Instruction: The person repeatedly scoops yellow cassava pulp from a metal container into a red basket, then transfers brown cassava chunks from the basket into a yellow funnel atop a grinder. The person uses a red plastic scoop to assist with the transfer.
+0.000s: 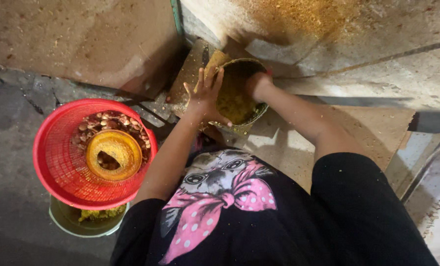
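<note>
Gripping the round container [237, 96] of yellow meal at upper centre, the left hand [206, 93] spreads its fingers over the near rim while the right hand [258, 84] clasps the far rim. Lower left sits a red basket [57, 157].

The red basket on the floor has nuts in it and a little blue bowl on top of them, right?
Not quite. The head view shows the small bowl in the red basket is yellow-orange, not blue. The rest holds: the basket has brown nuts in it and the bowl sits on top of them.
</note>
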